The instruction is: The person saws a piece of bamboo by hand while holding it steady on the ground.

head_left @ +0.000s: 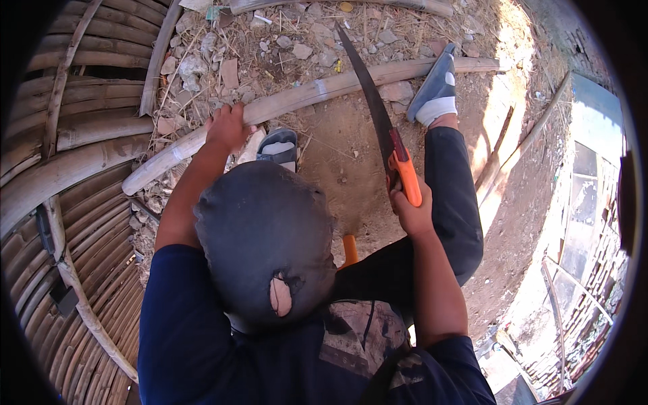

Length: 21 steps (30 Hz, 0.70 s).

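My right hand [413,208] is closed around the orange handle of a handsaw [370,91]. Its long dark blade points away from me and crosses over a pale wooden pole [283,101]; whether it touches the wood I cannot tell. Toward the pole's left end, my left hand [228,128] grips it from above with bent fingers. The pole lies across the ground in front of me, with pale bands on it. My right foot in a grey slipper [435,84] is against the pole at the right. My left foot [278,145] is just on its near side.
An orange handle-like piece [349,250] shows beside my raised knee, mostly hidden. Stones [302,51] and dry straw litter the dirt beyond the pole. Slatted bamboo [88,270] stands at left. Another pole [351,5] lies farther off, and a thin stick [526,142] at right.
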Motion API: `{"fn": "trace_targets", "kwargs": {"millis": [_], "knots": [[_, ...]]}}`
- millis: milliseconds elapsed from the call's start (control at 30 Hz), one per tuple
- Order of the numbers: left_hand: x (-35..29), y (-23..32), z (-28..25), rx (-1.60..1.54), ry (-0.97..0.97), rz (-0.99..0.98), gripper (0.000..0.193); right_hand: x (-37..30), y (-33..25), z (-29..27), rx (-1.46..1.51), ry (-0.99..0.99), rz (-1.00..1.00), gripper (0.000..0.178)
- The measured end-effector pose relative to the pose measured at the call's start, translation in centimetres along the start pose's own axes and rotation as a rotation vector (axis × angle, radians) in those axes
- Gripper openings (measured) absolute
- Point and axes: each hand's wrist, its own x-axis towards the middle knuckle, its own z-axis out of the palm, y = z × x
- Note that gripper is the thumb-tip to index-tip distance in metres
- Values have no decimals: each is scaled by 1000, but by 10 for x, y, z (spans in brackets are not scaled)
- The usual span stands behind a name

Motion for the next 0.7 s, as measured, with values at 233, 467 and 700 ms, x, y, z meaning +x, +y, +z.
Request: {"fn": "trace_targets", "kwargs": {"millis": [233, 467, 700], "knots": [[-4, 2, -3, -12, 27, -25, 73, -67, 0, -5, -16, 64, -161, 8], [-8, 0, 6, -35, 67, -3, 69, 2, -52, -4, 173, 24, 52, 6], [-14, -1, 8, -74, 125, -1, 74, -66, -65, -46, 178, 171, -154, 16]]}}
